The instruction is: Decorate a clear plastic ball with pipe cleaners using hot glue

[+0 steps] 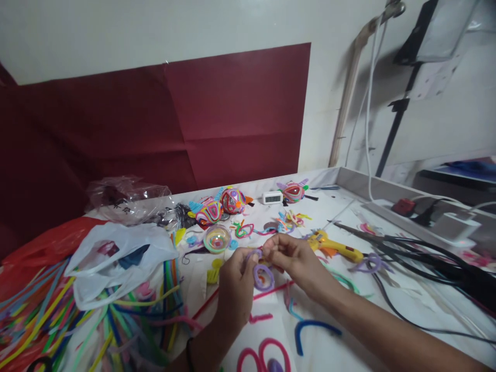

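A purple pipe cleaner [264,279] bent into a loop hangs between my hands above the middle of the table. My left hand [237,289] pinches it near its upper end. Close by on the right, my right hand [289,257] has its fingertips pressed together at the same spot; whether they grip the pipe cleaner itself is hidden. Beneath the hands lie a red pipe cleaner [277,290] and a white sheet with pink looped pipe cleaners [284,347]. A dark blue bent pipe cleaner [315,324] rests right of the sheet.
Bundled coloured pipe cleaners [50,310] and a white plastic bag [120,258] fill the left. Behind stand decorated ornaments [233,200], a clear dome [217,238] and a small digital clock [272,197]. To the right are a yellow glue gun [337,247], black-handled scissors [411,258] and a power strip [418,225].
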Demonstrator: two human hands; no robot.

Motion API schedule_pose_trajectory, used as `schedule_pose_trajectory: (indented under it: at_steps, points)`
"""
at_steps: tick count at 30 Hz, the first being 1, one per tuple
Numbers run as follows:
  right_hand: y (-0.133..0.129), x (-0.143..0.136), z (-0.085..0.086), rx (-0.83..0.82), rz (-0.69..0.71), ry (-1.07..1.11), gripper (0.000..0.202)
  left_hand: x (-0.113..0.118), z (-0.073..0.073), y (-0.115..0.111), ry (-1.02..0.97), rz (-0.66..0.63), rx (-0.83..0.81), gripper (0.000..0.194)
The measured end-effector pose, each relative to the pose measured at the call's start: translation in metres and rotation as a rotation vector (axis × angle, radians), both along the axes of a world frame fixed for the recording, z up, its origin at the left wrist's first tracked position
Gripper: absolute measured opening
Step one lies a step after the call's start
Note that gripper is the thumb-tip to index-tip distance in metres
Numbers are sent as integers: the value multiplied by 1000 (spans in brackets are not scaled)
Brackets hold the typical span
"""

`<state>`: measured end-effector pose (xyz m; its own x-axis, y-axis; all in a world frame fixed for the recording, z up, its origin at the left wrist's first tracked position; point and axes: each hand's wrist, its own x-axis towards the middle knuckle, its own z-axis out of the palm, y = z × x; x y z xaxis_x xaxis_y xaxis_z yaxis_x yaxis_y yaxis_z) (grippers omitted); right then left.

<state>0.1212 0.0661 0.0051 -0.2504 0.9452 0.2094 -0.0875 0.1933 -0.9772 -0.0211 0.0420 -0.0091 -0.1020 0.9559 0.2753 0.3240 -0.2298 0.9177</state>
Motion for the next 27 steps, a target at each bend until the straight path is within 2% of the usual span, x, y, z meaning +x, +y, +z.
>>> schedule_pose_trajectory:
  at_steps: [8,12,19,27]
  points:
    - [0,3,7,-219,128,92,28,0,3,-1,-10,-31,-16,23]
    - [0,5,10,-281,148,105,27,1,4,-3,-4,-40,-18,22]
    - [2,7,12,-278,128,54,14,0,5,-3,-12,-75,-35,23]
    - [5,13,16,-176,135,-55,5,1,8,-4,-18,-113,-65,23]
